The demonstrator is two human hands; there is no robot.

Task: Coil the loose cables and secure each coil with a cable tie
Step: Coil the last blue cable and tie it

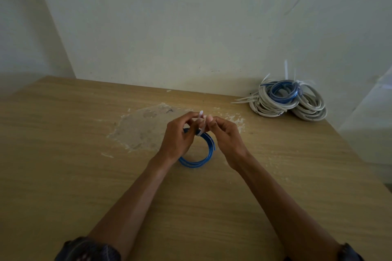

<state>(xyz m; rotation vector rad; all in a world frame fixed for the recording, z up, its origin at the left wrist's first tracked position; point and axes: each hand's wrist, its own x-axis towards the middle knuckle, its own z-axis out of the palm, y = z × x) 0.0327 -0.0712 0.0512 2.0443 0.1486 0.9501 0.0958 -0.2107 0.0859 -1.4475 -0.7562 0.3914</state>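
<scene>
A coil of blue cable [206,155] lies at the middle of the wooden table [63,154], its far side lifted between my hands. A white cable tie [201,122] loops around that far side. My left hand [180,135] pinches the tie from the left, and my right hand [224,133] pinches its other end from the right. Both hands meet just above the coil, and their fingers hide where the tie closes.
A pile of coiled white and blue cables [288,99] with tie tails sticking out sits at the far right corner, against the wall [191,27]. A rough, worn patch [144,127] marks the tabletop behind my hands. The table's right edge slants down beside my right arm.
</scene>
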